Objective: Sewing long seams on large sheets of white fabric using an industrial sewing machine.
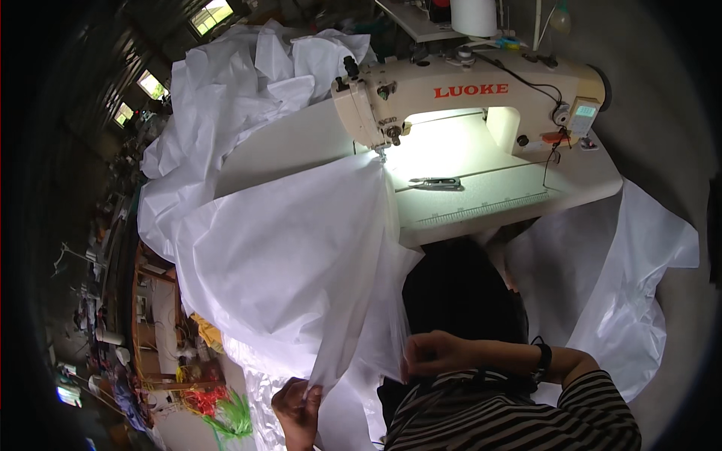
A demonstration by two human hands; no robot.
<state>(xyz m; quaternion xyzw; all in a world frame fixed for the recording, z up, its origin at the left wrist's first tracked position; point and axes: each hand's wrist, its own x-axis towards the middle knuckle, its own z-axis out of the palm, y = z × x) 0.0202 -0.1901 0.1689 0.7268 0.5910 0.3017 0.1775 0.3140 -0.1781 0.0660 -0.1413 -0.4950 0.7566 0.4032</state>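
A large sheet of thin white fabric [293,248] runs from under the needle of a cream industrial sewing machine [459,94] down off the table toward me. My left hand [297,410] pinches the fabric's lower edge near the bottom of the view. My right hand [432,352], a dark band on its wrist, grips a fold of the same fabric a little higher and to the right. Both hands hold the fabric taut in front of my striped sleeve.
The white sewing table [519,199] carries small dark thread snips [436,183] under the machine's lamp. More white fabric is heaped behind the machine at the left [226,83] and hangs at the right [632,301]. A cluttered workbench [162,316] stands at lower left.
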